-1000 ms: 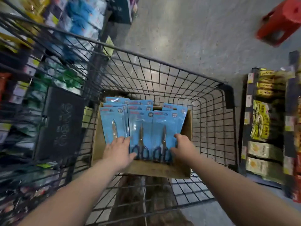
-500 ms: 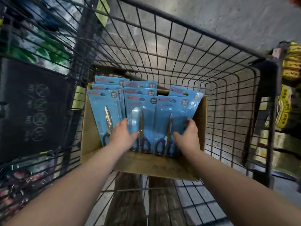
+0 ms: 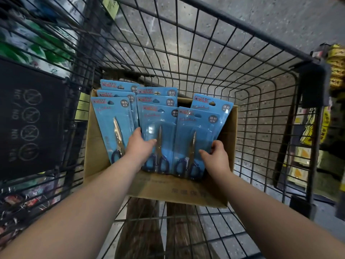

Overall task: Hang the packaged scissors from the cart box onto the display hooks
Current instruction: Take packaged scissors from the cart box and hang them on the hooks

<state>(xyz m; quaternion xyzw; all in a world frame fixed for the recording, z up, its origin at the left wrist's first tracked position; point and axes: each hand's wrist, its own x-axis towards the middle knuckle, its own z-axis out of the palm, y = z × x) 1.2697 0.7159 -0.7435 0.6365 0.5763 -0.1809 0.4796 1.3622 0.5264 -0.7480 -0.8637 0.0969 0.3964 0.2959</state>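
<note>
- Blue blister packs of scissors point(image 3: 197, 128) stand upright in an open cardboard box point(image 3: 162, 191) that sits inside a black wire shopping cart point(image 3: 214, 58), seen from above.
- The packs fan out in overlapping rows, hang-holes at the top; each front pack shows a silver blade pointing up and dark handles at the bottom.
- The left hand point(image 3: 139, 146) reaches into the box with fingers spread and pushed in between the left front pack point(image 3: 112, 128) and the middle front pack point(image 3: 158, 135), thumb lying across the middle pack's face.
- The right hand point(image 3: 216, 156) curls around the right edge of the right-hand stack, thumb on the front of the pack, fingers behind it; how many packs it clasps cannot be told.
- Both forearms are bare and extend from the bottom corners; the hands are apart, with the middle and right front packs between them.
- Speckled grey concrete floor point(image 3: 261, 19) shows through the cart's mesh.
- A dark sign panel point(image 3: 28, 116) with round prohibition symbols hangs on the cart's left side.
- Blurred store shelves of green packets point(image 3: 37, 47) stand to the left and yellow packets point(image 3: 336, 64) to the right.
- Two brown wooden planks point(image 3: 140, 230) lie under the box on the cart's bottom grid.
</note>
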